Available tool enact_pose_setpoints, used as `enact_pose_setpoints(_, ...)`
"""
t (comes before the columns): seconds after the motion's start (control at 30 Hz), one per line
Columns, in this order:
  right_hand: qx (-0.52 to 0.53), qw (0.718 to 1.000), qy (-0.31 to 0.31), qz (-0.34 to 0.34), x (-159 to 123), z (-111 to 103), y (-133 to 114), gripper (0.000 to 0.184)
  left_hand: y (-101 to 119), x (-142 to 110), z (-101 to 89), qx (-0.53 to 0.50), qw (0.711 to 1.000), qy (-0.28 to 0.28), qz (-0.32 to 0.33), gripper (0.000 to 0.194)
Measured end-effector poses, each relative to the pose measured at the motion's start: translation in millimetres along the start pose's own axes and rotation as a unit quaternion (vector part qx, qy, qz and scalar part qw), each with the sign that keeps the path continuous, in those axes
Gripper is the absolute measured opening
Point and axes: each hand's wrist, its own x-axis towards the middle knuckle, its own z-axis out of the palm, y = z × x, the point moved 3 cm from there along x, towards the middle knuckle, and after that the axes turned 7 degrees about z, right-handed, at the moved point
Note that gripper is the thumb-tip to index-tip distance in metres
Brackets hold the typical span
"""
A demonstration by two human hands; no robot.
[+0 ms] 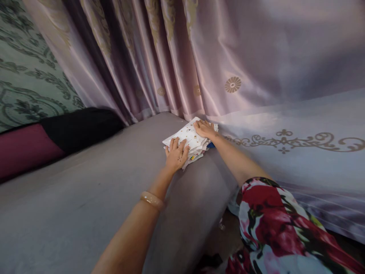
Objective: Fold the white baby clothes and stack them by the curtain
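A stack of folded white cloth (190, 134) with small coloured specks lies at the corner of a grey-covered bed (114, 182), close to the curtain. My left hand (176, 155) rests on its near left edge, fingers spread flat. Over its far right part lies my right hand (204, 128), palm down with the fingers stretched out. Beneath the top piece, more folded layers show along the near side, with a bit of blue at the right. What each lower layer is, I cannot make out.
Pinkish satin curtains (176, 76) with gold patterns hang behind the bed and down its right side. A black and maroon cushion (82, 127) lies along the back left, against green patterned wallpaper (25, 72). Beyond the bed's right edge is a dark floor area (225, 236).
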Motion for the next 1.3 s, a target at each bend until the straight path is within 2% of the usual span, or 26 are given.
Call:
enact_pose_setpoints(0.17,0.000,1.000,-0.003,0.007,3.1,1.3,1.7,0.056,-1.2,0.8,-3.0,-0.040,0.999,-0.014,-0.006,0.051)
enact_pose_setpoints(0.3,0.006,0.999,-0.035,0.017,4.1,-8.4,-3.5,0.056,-17.5,-12.4,-19.7,-0.065,0.998,0.002,-0.008,0.055)
enact_pose_setpoints(0.43,0.012,1.000,0.015,-0.013,-11.9,-18.8,-31.6,0.054,-65.2,-48.0,-38.1,-0.034,0.997,0.012,-0.067,0.059)
enact_pose_setpoints(0.57,0.018,0.999,0.004,-0.037,-36.0,-8.1,-60.3,0.060,-123.8,-96.5,-56.6,0.023,0.986,0.012,-0.163,0.061)
enact_pose_setpoints(0.7,0.000,0.999,0.025,-0.025,-44.6,6.0,-65.3,0.058,-165.7,-141.8,-82.0,0.083,0.967,0.002,-0.242,0.062)
enact_pose_setpoints(0.83,-0.003,0.999,0.038,-0.022,-40.6,11.7,-61.0,0.057,-191.1,-178.5,-104.3,0.136,0.947,0.001,-0.291,0.064)
enact_pose_setpoints(0.97,-0.003,1.000,0.019,-0.021,-39.7,6.8,-60.8,0.057,-204.9,-198.0,-110.6,0.159,0.937,0.006,-0.310,0.065)
enact_pose_setpoints(1.1,-0.017,0.999,0.009,-0.027,-47.7,-5.5,-72.6,0.060,-203.0,-199.8,-107.1,0.184,0.936,-0.001,-0.300,0.065)
enact_pose_setpoints(1.2,-0.015,0.994,0.008,-0.106,-59.5,-9.6,-92.0,0.058,-196.8,-197.9,-105.5,0.187,0.938,-0.004,-0.292,0.066)
enact_pose_setpoints(1.3,-0.018,0.984,-0.051,-0.171,-69.2,1.0,-104.3,0.060,-191.9,-197.2,-107.3,0.179,0.939,0.002,-0.293,0.063)
